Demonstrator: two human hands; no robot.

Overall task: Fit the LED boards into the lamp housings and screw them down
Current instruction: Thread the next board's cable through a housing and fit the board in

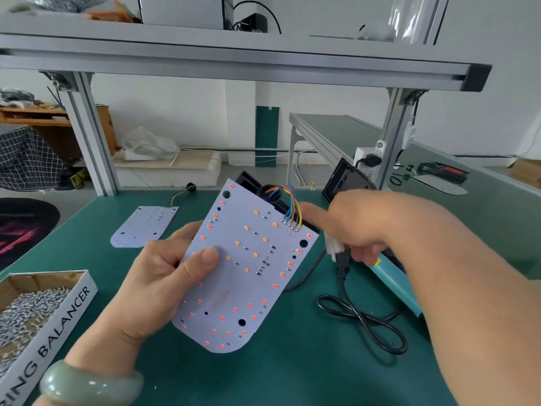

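A white LED board with red and orange LEDs is held tilted above the green table by my left hand, thumb on its face. Coloured wires run from its top edge into a black lamp housing behind it, mostly hidden. My right hand reaches behind the board's top right corner, index finger stretched toward the housing; whether it grips anything is hidden. A white connector sits just under that hand. A second LED board lies flat farther left.
A cardboard box of screws stands at the front left. A teal electric screwdriver lies under my right forearm, its black cable looped on the table. Another black housing leans by the right frame post. An aluminium shelf spans overhead.
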